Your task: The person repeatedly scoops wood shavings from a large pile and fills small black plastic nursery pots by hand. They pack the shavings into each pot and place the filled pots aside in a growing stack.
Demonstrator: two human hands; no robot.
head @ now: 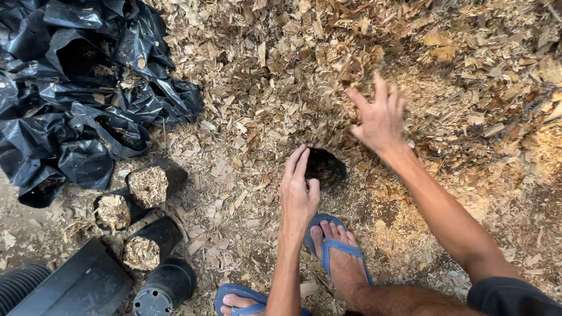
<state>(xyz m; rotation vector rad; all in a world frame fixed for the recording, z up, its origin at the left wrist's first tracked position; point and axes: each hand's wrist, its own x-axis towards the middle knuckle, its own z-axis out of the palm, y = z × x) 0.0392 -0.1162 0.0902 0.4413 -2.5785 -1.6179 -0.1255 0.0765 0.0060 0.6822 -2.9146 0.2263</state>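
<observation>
Black grow bag (pixel 325 167): one, left hand (pixel 298 196) pinching rim | right hand (pixel 379 117) spread | filled bags (pixel 147 186): three

Soft even daylight, no glare; right hand (pixel 379 117) motion-blurred, rest sharp.

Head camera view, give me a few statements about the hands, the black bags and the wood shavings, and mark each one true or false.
1. The left hand holds the rim of a small black bag. True.
2. The right hand rests flat on the foot. False: it is raised over the shavings, fingers spread.
3. Three filled bags lie at the lower left. True.
4. The pile of empty bags is white. False: it is black.
5. The person wears blue sandals. True.
6. The ground is bare concrete. False: shavings cover it.
</observation>
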